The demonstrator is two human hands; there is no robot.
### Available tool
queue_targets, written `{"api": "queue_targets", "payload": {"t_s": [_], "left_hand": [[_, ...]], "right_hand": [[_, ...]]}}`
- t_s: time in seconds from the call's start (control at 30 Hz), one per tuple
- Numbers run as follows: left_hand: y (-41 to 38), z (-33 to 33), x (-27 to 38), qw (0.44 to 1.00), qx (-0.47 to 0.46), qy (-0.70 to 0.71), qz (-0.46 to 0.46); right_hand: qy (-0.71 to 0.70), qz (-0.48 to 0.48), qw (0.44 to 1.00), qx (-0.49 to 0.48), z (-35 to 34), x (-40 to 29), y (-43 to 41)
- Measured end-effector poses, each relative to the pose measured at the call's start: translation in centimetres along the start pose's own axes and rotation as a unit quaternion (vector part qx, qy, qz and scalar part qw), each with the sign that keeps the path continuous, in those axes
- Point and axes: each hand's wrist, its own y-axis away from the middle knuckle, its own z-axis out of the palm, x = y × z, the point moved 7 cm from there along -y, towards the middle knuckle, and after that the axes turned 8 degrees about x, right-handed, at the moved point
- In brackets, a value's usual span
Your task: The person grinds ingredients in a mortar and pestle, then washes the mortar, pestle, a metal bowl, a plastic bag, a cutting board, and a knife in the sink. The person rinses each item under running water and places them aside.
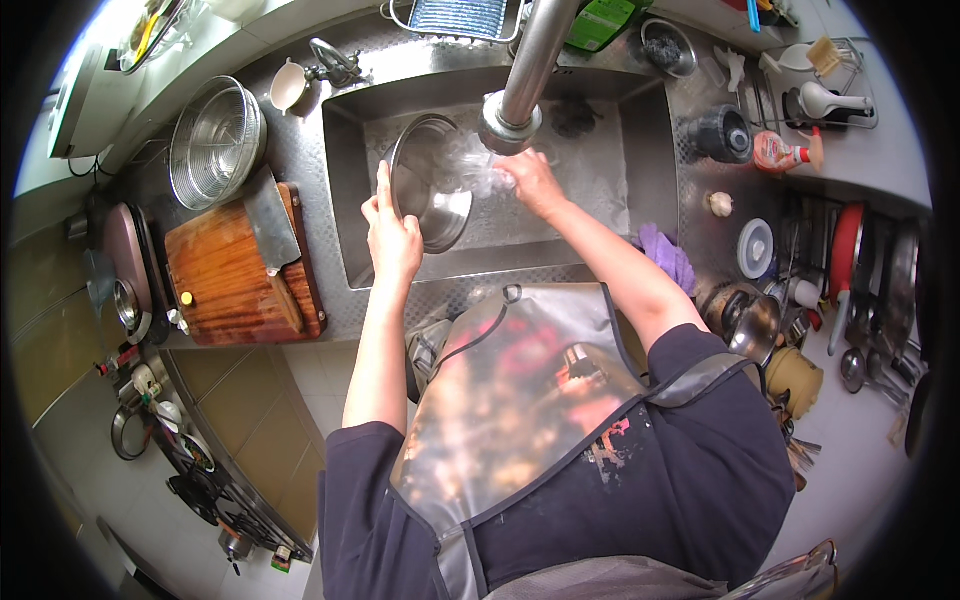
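A stainless steel bowl [431, 184] is tilted on its side in the metal sink [585, 225]. My left hand [391, 240] grips its near left side, the index finger stretched along the rim. Under the faucet head [511, 124], my right hand [531, 180] has its fingers curled beside a blurred, whitish mass [480, 165] at the bowl's mouth. Whether that mass is splashing water or something held is unclear, and the right fingertips are partly lost in it.
Left of the sink, a cleaver [271, 221] lies on a wooden cutting board [225, 277], with wire strainers [217, 142] behind. A purple cloth [667, 255] hangs over the sink's right edge. Garlic [720, 204] and a spray bottle [780, 152] stand at the right.
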Motion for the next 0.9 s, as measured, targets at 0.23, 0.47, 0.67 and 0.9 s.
{"api": "queue_targets", "payload": {"t_s": [0.23,0.47,0.67,0.9], "left_hand": [[2.1,-0.7,2.6,0.952,0.088,-0.241,0.169],[4.6,-0.6,-0.5,0.998,-0.008,-0.045,-0.032],[9.4,8.6,0.2,0.821,-0.33,0.354,-0.303],[8.1,12.8,10.9,0.818,-0.34,0.429,-0.18]], "right_hand": [[-0.158,0.219,0.963,-0.006,-6.1,5.0,1.7],[-0.298,0.305,0.904,0.023,-14.0,4.7,2.6],[-0.368,0.292,0.882,0.031,-20.3,1.3,1.0],[-0.352,0.282,0.882,-0.135,-24.2,-3.4,1.3]]}}
